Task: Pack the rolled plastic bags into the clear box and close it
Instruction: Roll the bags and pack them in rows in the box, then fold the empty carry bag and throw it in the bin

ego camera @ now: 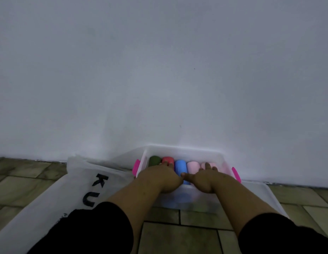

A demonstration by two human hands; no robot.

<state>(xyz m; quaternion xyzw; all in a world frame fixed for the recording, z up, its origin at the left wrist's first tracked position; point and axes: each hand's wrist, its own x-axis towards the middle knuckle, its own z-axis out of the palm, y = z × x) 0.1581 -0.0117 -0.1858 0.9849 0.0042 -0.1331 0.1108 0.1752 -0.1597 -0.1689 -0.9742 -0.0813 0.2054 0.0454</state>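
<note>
In the lower centre of the frame, the left hand [162, 177] and right hand [205, 177] are lying flat with fingers spread, gripping nothing, pressing on the row of rolled bags [180, 166], probably to seat them below the rim for closing. The bags are sitting side by side in the clear box [183, 149], which has pink latches [236, 174] at both ends. The box is resting on a tiled floor [177, 235] against a plain white wall [159, 70], with a white printed bag [82, 180] lying at lower left; no lid is clearly identifiable.

Our left hand [162, 177] and right hand [205, 178] cover the near halves of the rolled bags [180, 166] in the clear box [179, 150]. The white bag's [82, 182] lettering runs under our left sleeve [97, 230].
</note>
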